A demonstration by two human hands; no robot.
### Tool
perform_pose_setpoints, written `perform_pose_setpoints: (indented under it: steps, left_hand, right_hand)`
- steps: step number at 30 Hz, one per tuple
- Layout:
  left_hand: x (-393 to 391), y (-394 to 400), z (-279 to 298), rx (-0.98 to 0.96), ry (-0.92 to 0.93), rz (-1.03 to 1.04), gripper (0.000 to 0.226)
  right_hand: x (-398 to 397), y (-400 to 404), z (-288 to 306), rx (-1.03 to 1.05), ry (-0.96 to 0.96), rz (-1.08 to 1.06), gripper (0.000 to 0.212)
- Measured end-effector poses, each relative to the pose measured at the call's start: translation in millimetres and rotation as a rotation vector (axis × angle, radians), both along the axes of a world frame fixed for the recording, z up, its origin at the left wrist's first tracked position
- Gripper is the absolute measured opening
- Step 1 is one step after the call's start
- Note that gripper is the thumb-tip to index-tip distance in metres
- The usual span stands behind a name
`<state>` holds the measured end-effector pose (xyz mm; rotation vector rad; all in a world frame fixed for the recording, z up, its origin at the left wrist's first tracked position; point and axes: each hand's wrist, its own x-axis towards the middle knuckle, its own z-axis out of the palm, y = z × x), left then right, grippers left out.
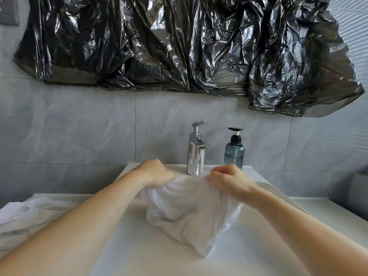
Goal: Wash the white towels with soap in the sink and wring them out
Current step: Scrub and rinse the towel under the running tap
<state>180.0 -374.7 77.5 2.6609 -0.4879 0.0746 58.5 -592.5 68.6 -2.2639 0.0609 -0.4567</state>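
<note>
1. Head view: my left hand (157, 172) and my right hand (229, 179) both have their fingers curled tight into the top edge of one white towel (189, 208), one hand at each end of that edge, the rest of the cloth hanging bunched below them over the sink (159, 253).
2. The gripped edge runs left to right between my fists, just in front of the faucet (196, 150); that crosswise line is the axis I judge a scrub or a wring would work along.
3. The soap bottle (234, 151) stands just beyond my right hand, so that hand is the nearer one for the pump.
4. A second towel (29, 218) lies crumpled on the counter beside my left forearm, untouched.
</note>
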Motion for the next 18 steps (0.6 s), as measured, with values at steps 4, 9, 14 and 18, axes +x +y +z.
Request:
perform_pose_setpoints:
  steps: [4, 9, 14, 18]
  left_hand:
    - [-14.8, 3.8, -5.4, 0.334, 0.248, -0.048, 0.04]
    - [-23.4, -13.0, -6.9, 0.053, 0.031, -0.191, 0.036]
    - [-24.2, -32.5, -25.5, 0.174, 0.077, -0.293, 0.041]
    - [-24.5, -31.8, -27.3, 0.181, 0.193, -0.308, 0.038]
  right_hand:
    - [-6.3, 7.5, -3.8, -0.109, 0.351, 0.025, 0.033]
    - [6.9, -9.2, -12.2, -0.343, 0.229, -0.162, 0.02]
    - [8.6, -8.6, -30.2, -0.497, 0.521, -0.112, 0.068]
    - [11.0, -8.0, -29.2, -0.531, 0.397, -0.075, 0.03]
